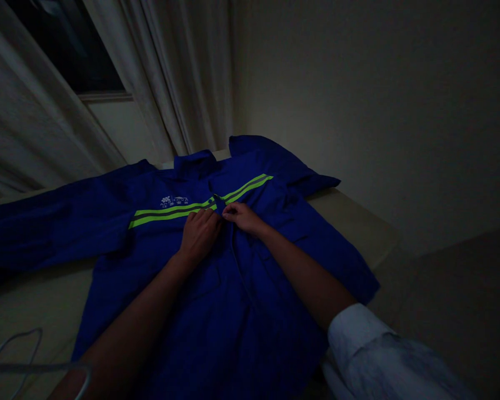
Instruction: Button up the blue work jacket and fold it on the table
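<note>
A blue work jacket (191, 311) lies spread out, front up, with a yellow-green and grey reflective stripe (166, 215) across its chest and white lettering above the stripe on the left. My left hand (200, 230) is closed on the edge of the front placket, just below the stripe. Close beside it, my right hand (242, 216) pinches the opposite placket edge between thumb and fingers. Between the hands, a small flap of the placket (219, 203) stands up. Any button or fastener under the fingertips is too dark and small to make out.
The jacket covers much of a pale table (362, 222), whose corner shows at the right. A white cable (37, 366) loops at the lower left. Behind the table hang light curtains (166, 66) beside a dark window, and a plain wall (358, 100) stands at the right.
</note>
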A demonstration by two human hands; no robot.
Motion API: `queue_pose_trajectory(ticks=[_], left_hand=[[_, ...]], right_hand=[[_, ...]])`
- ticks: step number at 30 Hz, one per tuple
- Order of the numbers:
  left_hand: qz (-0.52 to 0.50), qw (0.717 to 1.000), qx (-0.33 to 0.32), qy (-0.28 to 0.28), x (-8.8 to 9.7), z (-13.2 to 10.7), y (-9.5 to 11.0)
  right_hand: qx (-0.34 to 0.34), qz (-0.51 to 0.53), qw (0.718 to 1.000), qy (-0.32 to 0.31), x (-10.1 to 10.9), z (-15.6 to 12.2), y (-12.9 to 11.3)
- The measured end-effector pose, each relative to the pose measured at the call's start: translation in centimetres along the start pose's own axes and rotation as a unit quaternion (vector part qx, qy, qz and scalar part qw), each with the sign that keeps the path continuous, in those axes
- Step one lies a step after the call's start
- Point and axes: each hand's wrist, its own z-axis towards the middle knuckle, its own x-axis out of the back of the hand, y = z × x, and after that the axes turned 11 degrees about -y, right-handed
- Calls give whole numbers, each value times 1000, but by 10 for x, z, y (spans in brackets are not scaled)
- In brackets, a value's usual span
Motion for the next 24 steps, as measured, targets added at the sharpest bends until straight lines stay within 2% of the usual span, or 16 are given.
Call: queue_pose_trajectory(ticks=[3,5,9,12,18,21,24], left_hand=[[5,1000,-21,-1,2,-1,1],[-16,1000,-8,4,1,-1,0],[-64,996,54,10,-4,-2,-3],[-70,995,64,14,-7,-3,-5],[-85,993,81,24,-9,-2,-9],[-114,992,54,18,-11,0,-12],[-133,991,20,-15,-13,0,-12]], right_hand=[[-16,32,999,-24,1,1,1],[-21,30,999,-21,0,1,-1],[14,-51,998,32,-3,-4,-6],[50,-107,992,50,-3,-10,-12],[58,-145,988,9,4,-17,-18],[67,-190,980,-8,6,-22,-19],[73,-237,969,-18,8,-31,-21]])
